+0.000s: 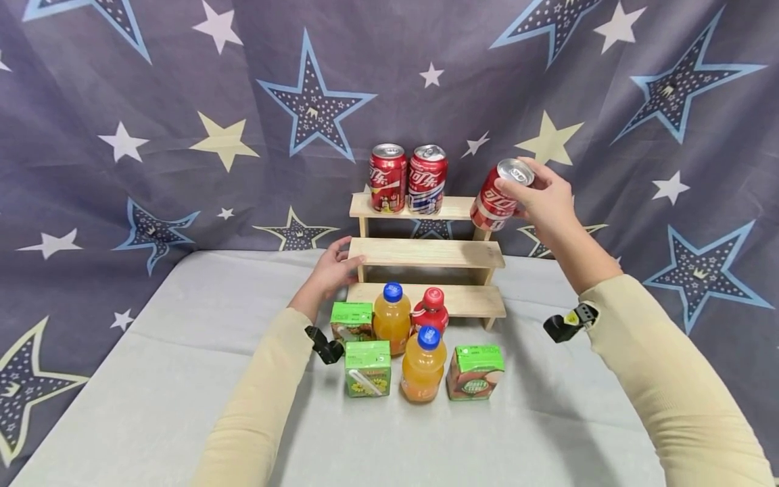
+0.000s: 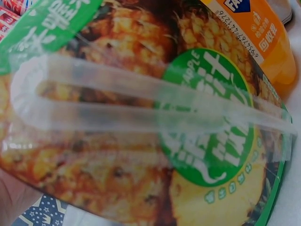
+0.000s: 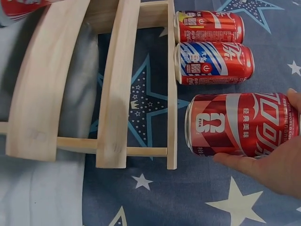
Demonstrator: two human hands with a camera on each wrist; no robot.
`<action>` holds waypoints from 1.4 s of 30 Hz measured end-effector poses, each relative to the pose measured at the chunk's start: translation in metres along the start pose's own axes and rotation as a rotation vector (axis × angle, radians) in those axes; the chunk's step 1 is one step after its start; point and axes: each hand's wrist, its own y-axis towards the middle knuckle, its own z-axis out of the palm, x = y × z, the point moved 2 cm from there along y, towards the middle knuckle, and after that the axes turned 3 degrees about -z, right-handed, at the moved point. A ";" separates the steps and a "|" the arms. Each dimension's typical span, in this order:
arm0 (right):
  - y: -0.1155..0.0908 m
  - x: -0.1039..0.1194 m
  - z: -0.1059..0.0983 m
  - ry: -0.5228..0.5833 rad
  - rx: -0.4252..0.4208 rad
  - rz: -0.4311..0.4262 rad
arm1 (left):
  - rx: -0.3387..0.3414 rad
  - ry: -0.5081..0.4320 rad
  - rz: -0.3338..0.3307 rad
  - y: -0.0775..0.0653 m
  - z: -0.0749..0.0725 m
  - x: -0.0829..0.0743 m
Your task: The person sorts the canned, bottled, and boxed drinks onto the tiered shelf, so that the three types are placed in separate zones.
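Note:
My right hand grips a red soda can by its upper part, tilted, at the right end of the top shelf. In the right wrist view, that can has its base close to the shelf board, with a finger along its side. My left hand holds the left end of the middle step of a three-step wooden rack, its thumb at the front edge. Two more red cans, one beside the other, stand upright on the top step's left half.
Before the rack stand two orange juice bottles with blue caps, a red-capped bottle and three green-topped juice boxes. A pineapple juice box fills the left wrist view. Behind hangs a star-patterned curtain.

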 end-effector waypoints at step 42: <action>0.040 -0.007 0.060 -0.052 -0.078 0.024 | 0.005 -0.025 0.032 -0.001 0.000 0.002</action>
